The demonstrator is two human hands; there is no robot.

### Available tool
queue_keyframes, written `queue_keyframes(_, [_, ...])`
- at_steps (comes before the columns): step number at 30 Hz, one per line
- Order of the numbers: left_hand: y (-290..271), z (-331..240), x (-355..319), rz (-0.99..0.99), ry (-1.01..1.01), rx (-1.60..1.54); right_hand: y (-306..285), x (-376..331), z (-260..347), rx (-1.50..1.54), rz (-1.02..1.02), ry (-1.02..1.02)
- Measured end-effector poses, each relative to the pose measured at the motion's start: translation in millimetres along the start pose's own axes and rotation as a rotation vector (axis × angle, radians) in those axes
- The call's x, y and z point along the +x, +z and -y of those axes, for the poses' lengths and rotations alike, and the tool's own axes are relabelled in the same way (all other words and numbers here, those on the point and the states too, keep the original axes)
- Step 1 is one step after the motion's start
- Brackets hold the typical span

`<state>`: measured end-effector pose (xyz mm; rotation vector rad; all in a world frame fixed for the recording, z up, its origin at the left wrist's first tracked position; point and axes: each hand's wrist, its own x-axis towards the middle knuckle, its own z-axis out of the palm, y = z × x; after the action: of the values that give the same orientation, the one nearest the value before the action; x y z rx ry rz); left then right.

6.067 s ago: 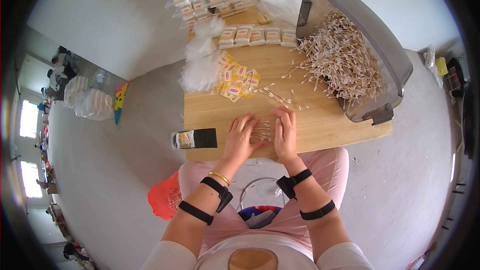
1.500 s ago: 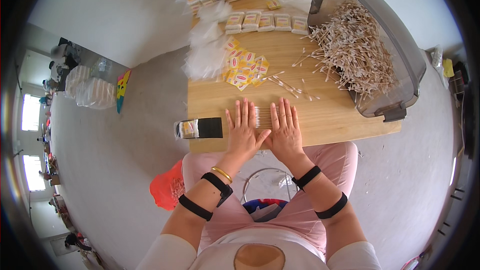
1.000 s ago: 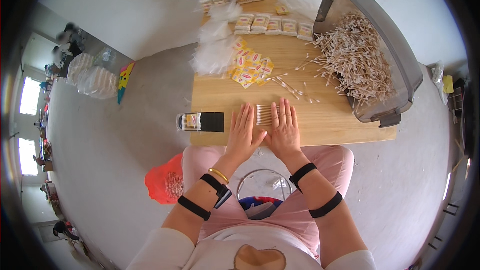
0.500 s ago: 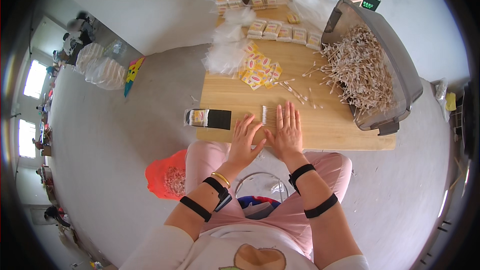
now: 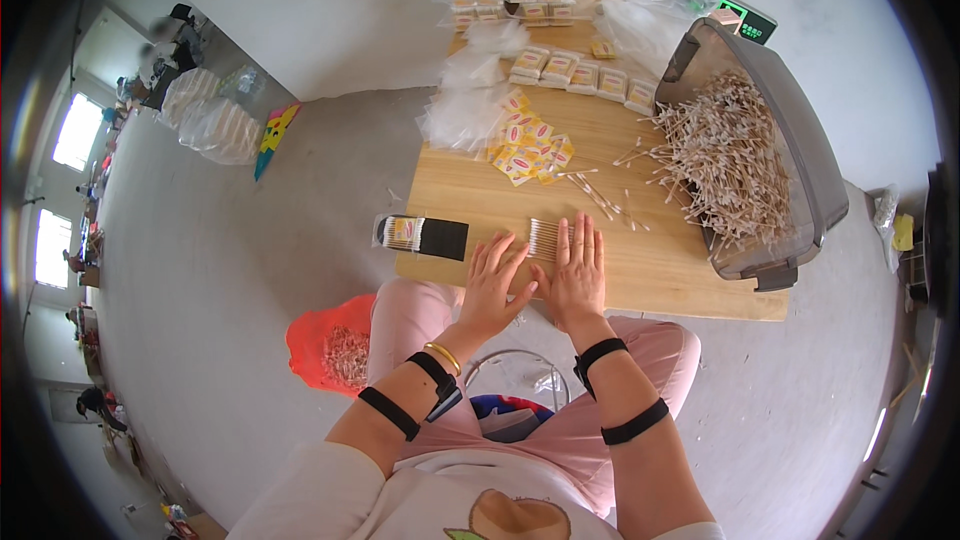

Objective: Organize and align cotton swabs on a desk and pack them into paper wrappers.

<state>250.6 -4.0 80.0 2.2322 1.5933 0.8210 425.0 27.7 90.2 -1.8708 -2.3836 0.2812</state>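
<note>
A row of cotton swabs (image 5: 542, 238) lies side by side on the wooden table near its front edge. My right hand (image 5: 577, 275) rests flat over the right end of the row, fingers stretched out. At the row's left end is my left hand (image 5: 490, 285), open, its fingertips on the table beside the swabs. Left of it, a clear bag of swabs with a yellow card (image 5: 403, 232) sits on a black strip (image 5: 443, 238) by the table's left edge. Beyond my hands, several loose swabs (image 5: 597, 195) are scattered next to a pile of yellow-and-white cards (image 5: 533, 148).
A grey plastic bin (image 5: 825, 155) tipped on its side spills a heap of swabs (image 5: 735, 155) at the right. Filled swab packs (image 5: 585, 78) and empty clear bags (image 5: 465, 120) lie at the back. A red bag (image 5: 315, 345) with swabs stands on the floor at left.
The view has shifted slightly, so the table sits a little lower and further right. My hands stay in nearly the same place around the swab row.
</note>
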Motion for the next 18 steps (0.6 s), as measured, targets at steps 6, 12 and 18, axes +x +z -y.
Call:
queue_keyframes(6, [1, -10, 8, -0.071, -0.101, -0.013, 6, 0, 0, 0.003, -0.002, -0.004])
queue_keyframes(12, [4, -11, 10, -0.046, -0.083, 0.087, 10, -1, -3, 0.031, -0.081, -0.029])
queue_keyframes(18, [2, -10, 7, -0.034, -0.045, 0.096, 9, 0, -2, 0.030, -0.065, -0.021])
